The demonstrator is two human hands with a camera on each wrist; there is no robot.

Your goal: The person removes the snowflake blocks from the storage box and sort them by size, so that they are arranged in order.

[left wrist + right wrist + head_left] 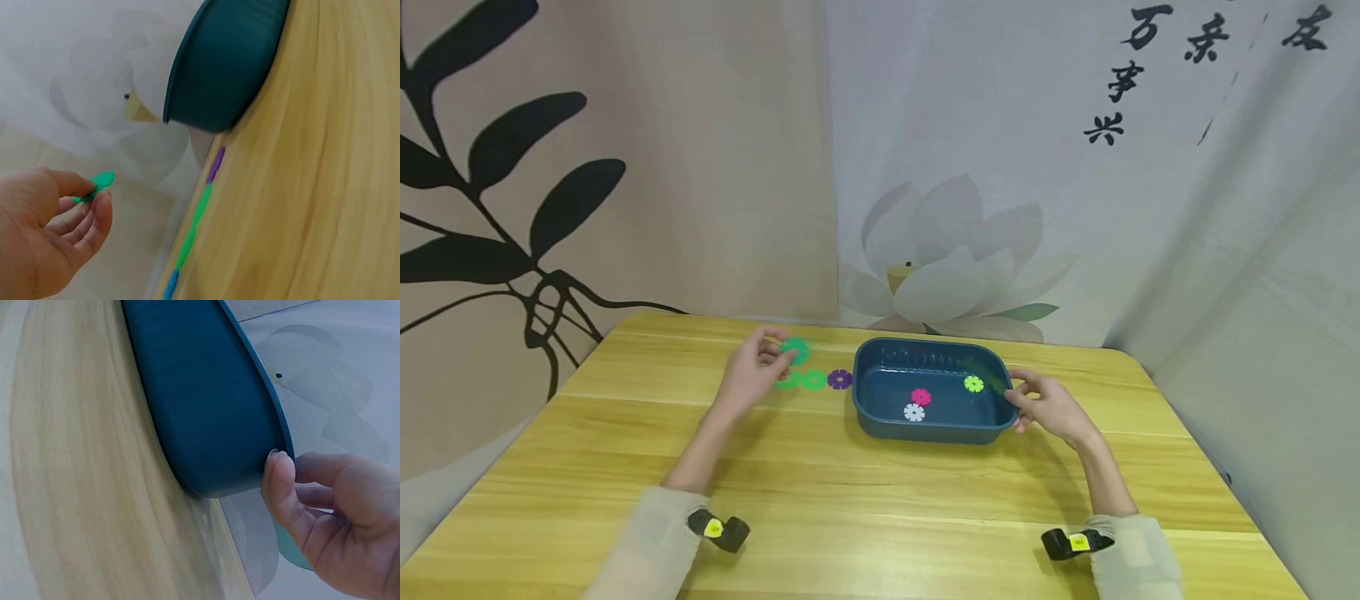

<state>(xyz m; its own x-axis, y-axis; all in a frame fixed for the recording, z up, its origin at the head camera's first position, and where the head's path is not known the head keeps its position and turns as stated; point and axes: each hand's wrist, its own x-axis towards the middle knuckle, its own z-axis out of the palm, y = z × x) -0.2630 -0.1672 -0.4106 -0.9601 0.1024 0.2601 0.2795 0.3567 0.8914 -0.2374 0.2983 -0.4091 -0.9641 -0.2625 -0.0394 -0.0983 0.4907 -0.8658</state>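
Observation:
My left hand [752, 367] pinches a green notched plastic disc [795, 350] between thumb and fingers, raised above the table. Below it a row of flat discs lies on the wood: a green disc [813, 380], another green one partly behind the fingers, and a purple disc [839, 379] closest to the basin. A blue disc [170, 284] shows at the row's near end in the left wrist view. My right hand [1051, 406] grips the right end of a dark blue basin [936, 432] by its rim. Inside lie a pink disc [921, 397], a white disc [913, 412] and a yellow-green disc [973, 384].
The basin stands on a wooden table [850, 517], towards its back edge. Behind the table hangs a printed cloth [715, 167] with leaves, a lotus and dark characters. Each wrist wears a small black camera, the left camera [718, 530] and the right camera [1075, 543].

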